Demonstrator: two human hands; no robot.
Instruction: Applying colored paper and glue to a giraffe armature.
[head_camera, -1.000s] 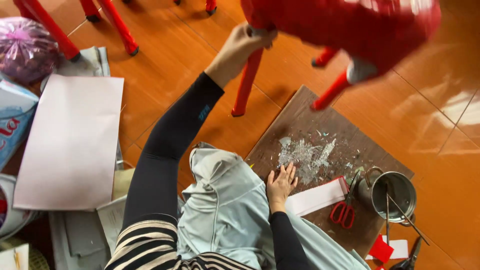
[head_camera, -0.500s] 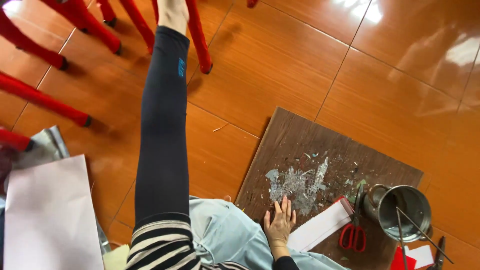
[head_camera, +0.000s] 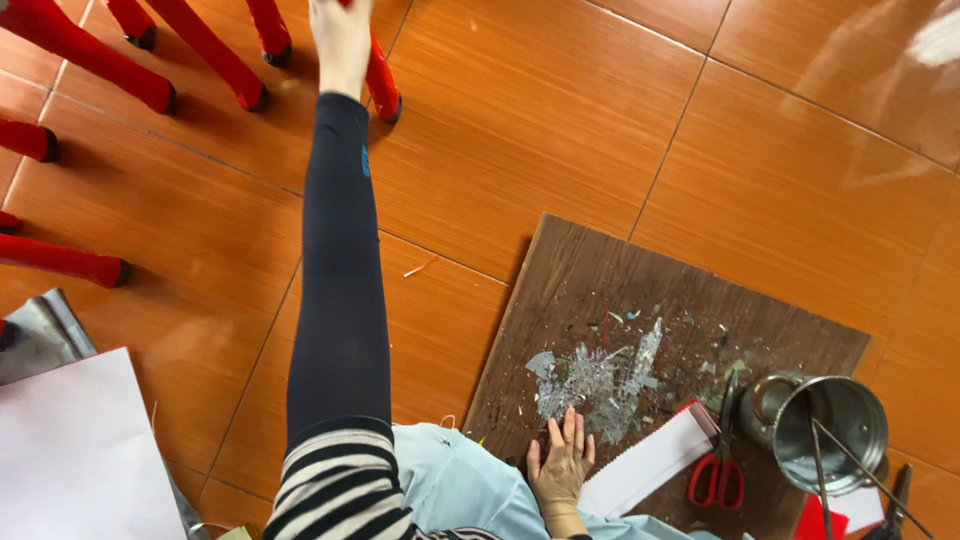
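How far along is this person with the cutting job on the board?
Some cutting looks done: scraps litter the wooden board, and red scissors lie unused by a metal pot. Now the left hand reaches to a red chair leg; the right hand rests flat on the board. A white sheet lies uncut.

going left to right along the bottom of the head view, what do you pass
White paper sheet → striped black-and-white sleeve → pale blue cloth → right hand flat on the brown wooden board → white folded paper strip → red-handled scissors → shiny metal pot
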